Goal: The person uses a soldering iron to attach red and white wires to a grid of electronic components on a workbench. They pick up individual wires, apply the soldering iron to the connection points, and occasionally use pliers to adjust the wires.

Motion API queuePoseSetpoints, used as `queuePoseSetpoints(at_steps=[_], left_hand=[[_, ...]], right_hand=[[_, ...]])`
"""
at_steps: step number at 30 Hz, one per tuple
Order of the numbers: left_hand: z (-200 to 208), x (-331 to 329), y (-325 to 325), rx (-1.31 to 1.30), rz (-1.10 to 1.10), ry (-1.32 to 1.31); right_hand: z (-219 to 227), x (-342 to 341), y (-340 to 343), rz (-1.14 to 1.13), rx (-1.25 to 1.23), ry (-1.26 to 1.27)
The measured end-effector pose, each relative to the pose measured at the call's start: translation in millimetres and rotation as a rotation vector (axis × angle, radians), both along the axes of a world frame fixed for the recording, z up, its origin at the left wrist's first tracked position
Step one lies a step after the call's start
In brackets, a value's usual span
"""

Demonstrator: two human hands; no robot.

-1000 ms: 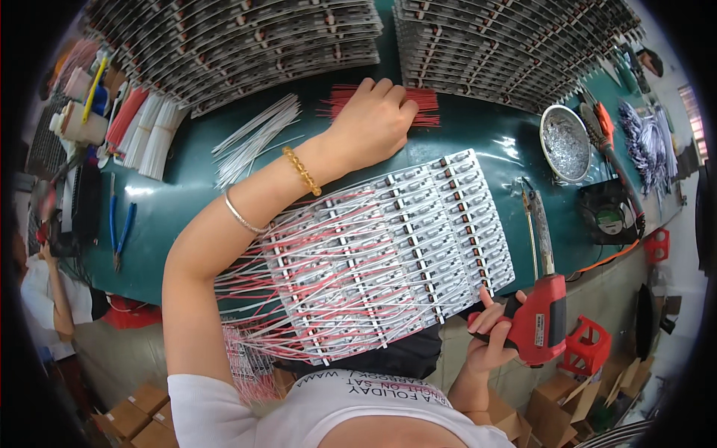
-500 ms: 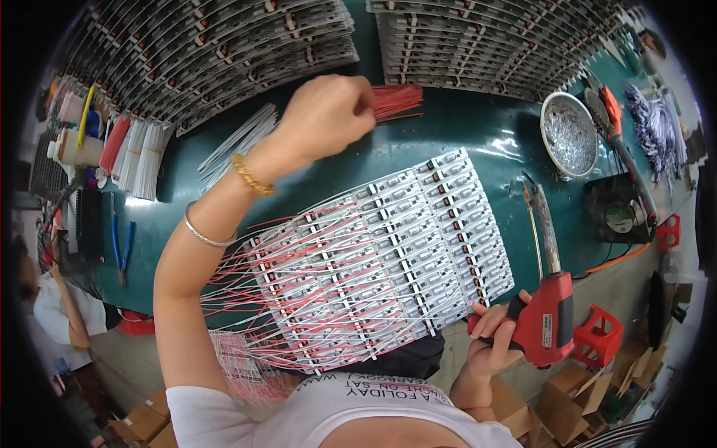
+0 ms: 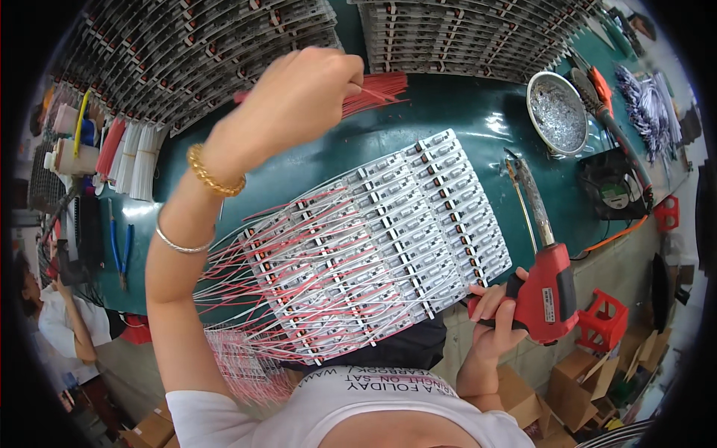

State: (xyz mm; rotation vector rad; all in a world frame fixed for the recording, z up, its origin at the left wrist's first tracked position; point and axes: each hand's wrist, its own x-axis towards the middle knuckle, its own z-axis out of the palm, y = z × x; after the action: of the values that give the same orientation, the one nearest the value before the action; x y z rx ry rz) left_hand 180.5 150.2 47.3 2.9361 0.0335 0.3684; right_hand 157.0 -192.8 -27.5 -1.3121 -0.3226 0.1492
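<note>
My left hand reaches over a bundle of red wires on the far part of the table. Its fingers are pinched together, and a red wire appears to stick out from the fingertips to the right. In my right hand is a red and black soldering gun, its metal tip and thin feed tube pointing away from me. Between the hands lies a slanted panel of small circuit boards in white plastic frames. Red and white wires trail from its left part over the near left edge.
Tall stacks of similar panels stand along the back. A metal bowl of silvery scraps and a small fan are at the right. Blue-handled pliers and bundled wires lie left. Another person sits far left.
My left hand has drawn slightly left and toward the back, and a red wire now shows at its fingertips. My right hand with the soldering gun has barely moved.
</note>
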Motion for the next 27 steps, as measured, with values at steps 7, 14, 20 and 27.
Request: queuePoseSetpoints(at_steps=[7,14,20,27], left_hand=[[6.2,10.7,-36.8,0.375,-0.229,0.187],[-11.1,-14.3,-25.7,-0.36,-0.033,0.103],[-46.7,-19.2,-53.2,-0.747,0.051,-0.057],[-63.8,-22.8,-55.9,-0.646,0.096,-0.076]], right_hand=[[-1.0,-1.2,5.9,-0.058,0.024,-0.039],[17.2,-0.6,-12.2,0.019,-0.102,-0.127],[34.3,-4.6,9.6,-0.04,-0.279,-0.139],[37.0,-1.1,25.3,-0.027,-0.362,-0.009]])
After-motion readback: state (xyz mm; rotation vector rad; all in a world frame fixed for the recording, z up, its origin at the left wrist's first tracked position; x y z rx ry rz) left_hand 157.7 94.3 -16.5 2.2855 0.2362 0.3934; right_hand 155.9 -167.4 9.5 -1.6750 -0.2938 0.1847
